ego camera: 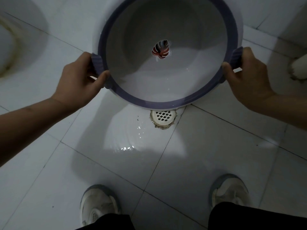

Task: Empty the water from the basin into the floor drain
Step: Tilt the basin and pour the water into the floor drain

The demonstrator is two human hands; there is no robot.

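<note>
- Purple-rimmed white basin point(169, 52) sits at 12 o'clock, tipped toward you, near rim just over the drain point(163, 118).
- Your left hand point(79, 80) clamps the 9 o'clock handle; right hand point(245, 77) clamps the 3 o'clock one.
- Water point(131, 143) on tile floor point(216, 155) at 7 o'clock of drain.
- Shoes point(98, 206) at 6 o'clock.

Head view — steeply down, close

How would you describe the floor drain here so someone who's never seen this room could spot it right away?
Start at the big white basin with the purple rim, held tilted by both hands over the white tiled floor. Just below its near edge, where tile seams meet, sits the floor drain. It is the only round white grate with diamond-shaped holes, ringed by rough, chipped grout, with a wet sheen of water beside it.
</note>
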